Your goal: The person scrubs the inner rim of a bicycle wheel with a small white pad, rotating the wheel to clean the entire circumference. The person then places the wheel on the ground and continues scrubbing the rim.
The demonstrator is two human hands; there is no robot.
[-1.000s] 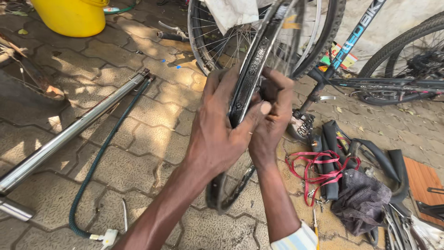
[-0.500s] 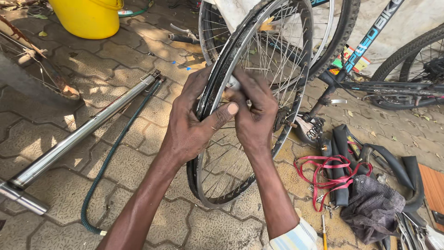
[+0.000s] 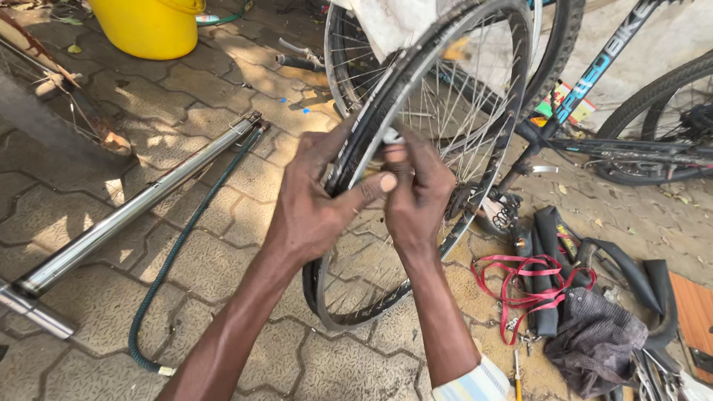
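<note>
Bicycle wheel (image 3: 445,111), standing upright on the paved ground (image 3: 186,267), fills the middle of the view, its black tyre (image 3: 416,67) seated round a silver rim with thin spokes fanning inward. Behind it to the right leans a dark-framed bicycle (image 3: 594,74), and a second tyre shows at the far right edge. A long silver floor pump (image 3: 141,204) lies on the pavers to the left, with its dark green hose (image 3: 178,252) curling down beside it. A yellow bucket (image 3: 148,26) stands at the top left. To the lower right, black inner tubes (image 3: 549,245) lie in a heap near a red strap (image 3: 520,286) and a dark cloth (image 3: 594,341). Left hand (image 3: 319,200) is clamped around the near edge of the tyre, thumb stretched across toward the other hand. Right hand (image 3: 416,193) is closed on the rim just beside it, fingers pinching a small pale piece at the tyre's edge; what that piece is cannot be told.
</note>
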